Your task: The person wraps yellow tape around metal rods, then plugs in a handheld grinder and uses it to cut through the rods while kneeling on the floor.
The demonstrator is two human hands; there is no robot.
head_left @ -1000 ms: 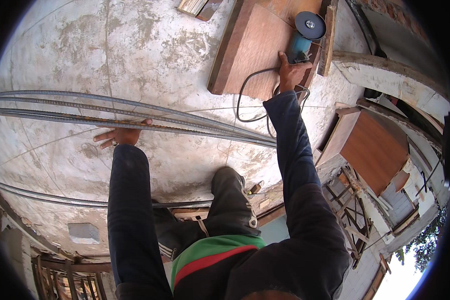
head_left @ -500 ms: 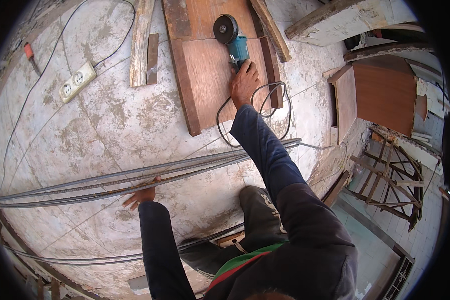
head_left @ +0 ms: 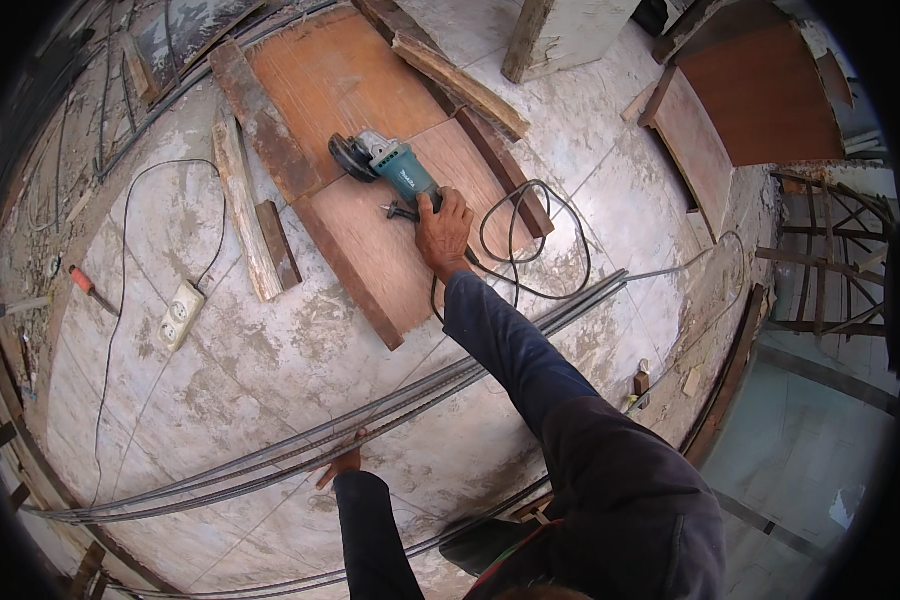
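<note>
My right hand (head_left: 444,228) is closed around the rear handle of a teal angle grinder (head_left: 385,165) that lies on a brown plywood sheet (head_left: 410,250). Its dark disc points to the upper left. The grinder's black cable (head_left: 530,240) loops on the concrete just right of my hand. My left hand (head_left: 342,462) rests low in the picture on a bundle of long steel rods (head_left: 270,460) lying across the concrete floor, with only part of its fingers showing past my dark sleeve.
A white power strip (head_left: 180,315) with a black cord lies to the left. Wooden planks (head_left: 245,215) and offcuts lie beside the plywood. A red-handled tool (head_left: 85,285) lies far left. Brown boards (head_left: 760,90) and a slab edge with a drop stand at right.
The view has swung, so the plywood and grinder now sit closer to the middle. My right hand stays on the grinder and my left hand stays on the rods.
</note>
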